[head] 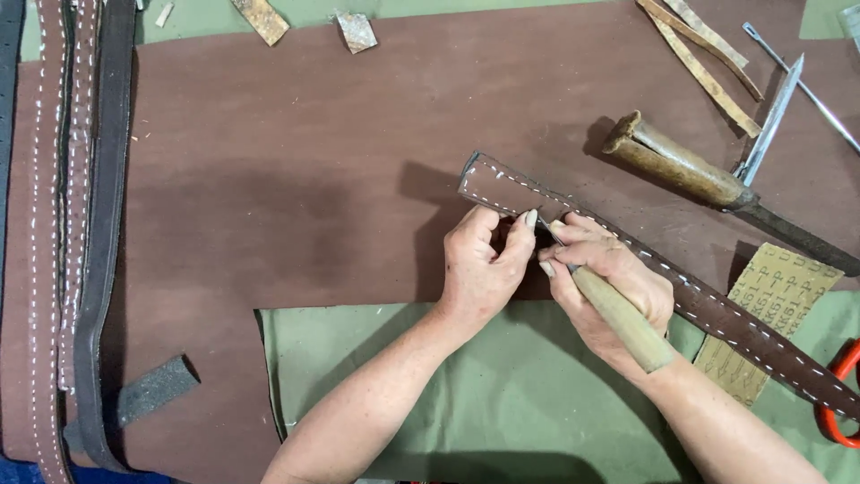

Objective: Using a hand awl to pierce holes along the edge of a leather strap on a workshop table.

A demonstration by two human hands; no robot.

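A brown leather strap (pixel 717 309) with white stitching along both edges runs from the middle of the view down to the right. My left hand (pixel 479 269) pinches the strap near its squared end (pixel 488 179). My right hand (pixel 609 282) grips an awl with a pale wooden handle (pixel 627 327), its thin metal point (pixel 548 226) set against the strap between my two hands. Both hands rest on a large brown leather sheet (pixel 313 179).
Several stitched straps (pixel 67 224) lie along the left edge. A wooden-handled tool (pixel 681 166), a knife blade (pixel 770 116), a thin metal rod (pixel 806 90) and leather scraps (pixel 708 63) are at upper right. A tan printed sheet (pixel 779 296), orange handles (pixel 842 394), grey foam block (pixel 152 390), green cloth (pixel 502 394).
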